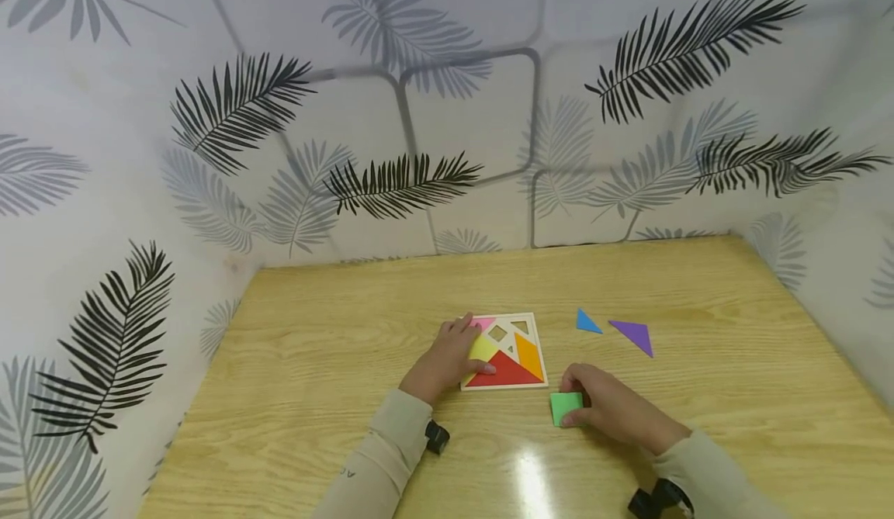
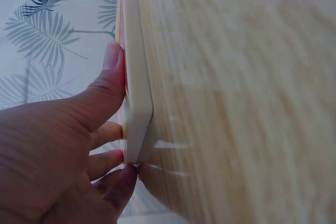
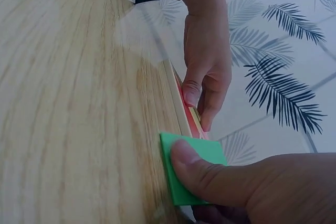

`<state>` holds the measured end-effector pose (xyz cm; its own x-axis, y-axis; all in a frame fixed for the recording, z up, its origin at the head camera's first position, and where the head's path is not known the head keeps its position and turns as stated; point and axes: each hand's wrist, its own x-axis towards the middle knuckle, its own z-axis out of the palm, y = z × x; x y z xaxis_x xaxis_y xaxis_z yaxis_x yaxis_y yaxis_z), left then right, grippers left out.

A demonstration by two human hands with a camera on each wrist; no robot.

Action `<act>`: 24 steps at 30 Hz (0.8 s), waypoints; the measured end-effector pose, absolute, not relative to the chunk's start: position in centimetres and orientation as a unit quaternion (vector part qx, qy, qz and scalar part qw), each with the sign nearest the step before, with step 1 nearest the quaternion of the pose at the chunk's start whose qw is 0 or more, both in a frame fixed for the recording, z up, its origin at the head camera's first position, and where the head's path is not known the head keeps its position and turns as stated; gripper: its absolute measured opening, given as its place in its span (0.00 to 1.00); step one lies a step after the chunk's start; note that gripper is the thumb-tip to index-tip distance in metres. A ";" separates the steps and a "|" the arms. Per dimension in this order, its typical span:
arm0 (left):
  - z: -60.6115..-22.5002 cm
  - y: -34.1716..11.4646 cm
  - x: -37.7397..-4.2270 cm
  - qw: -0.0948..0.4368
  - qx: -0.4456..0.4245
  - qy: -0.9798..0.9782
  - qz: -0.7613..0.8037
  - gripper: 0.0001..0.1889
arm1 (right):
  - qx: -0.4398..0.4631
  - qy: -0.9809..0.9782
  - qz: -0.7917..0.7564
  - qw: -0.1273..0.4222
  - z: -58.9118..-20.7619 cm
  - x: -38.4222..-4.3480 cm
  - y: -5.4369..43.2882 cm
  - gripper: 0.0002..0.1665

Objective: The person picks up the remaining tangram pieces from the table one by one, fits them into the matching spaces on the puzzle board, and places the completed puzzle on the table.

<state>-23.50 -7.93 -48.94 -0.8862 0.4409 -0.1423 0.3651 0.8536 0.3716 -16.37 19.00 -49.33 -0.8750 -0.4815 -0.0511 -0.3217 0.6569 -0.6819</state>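
Green square is pinched in the right hand, just off the near right corner of the board; in it sit red, orange, yellow and pink pieces beside bare slots; the left hand rests on it, thumb and fingers apart; beyond lie blue and purple triangles.

left sleeve: beige, dark lettering | right sleeve: beige | wrist cameras: black, blocky
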 end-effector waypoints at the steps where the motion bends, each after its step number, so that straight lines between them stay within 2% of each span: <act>1: -49.0 -8.0 -23.5 0.112 0.211 0.956 0.169 0.43 | -0.221 0.902 -0.354 0.111 -49.4 -16.3 19.0 0.20; 8: -48.9 -8.1 -23.4 0.115 0.212 0.955 0.174 0.43 | -0.199 0.893 -0.392 0.099 -49.3 -16.1 19.3 0.15; 16: -48.9 -8.1 -23.3 0.114 0.216 0.953 0.180 0.43 | -0.201 0.870 -0.447 0.059 -49.3 -16.5 19.9 0.07; 19: -49.0 -8.1 -23.3 0.114 0.214 0.954 0.178 0.43 | -0.192 0.862 -0.467 0.054 -49.1 -16.6 19.9 0.08; 24: -49.1 -8.2 -23.5 0.110 0.214 0.956 0.169 0.43 | -0.136 0.866 -0.481 0.033 -49.2 -17.0 19.8 0.14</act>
<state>-23.45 -8.15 -49.11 -0.8847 0.4454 -0.1373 0.3715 0.8517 0.3695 -16.96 19.79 -49.20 -0.9609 -0.2670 0.0740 -0.2039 0.5008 -0.8412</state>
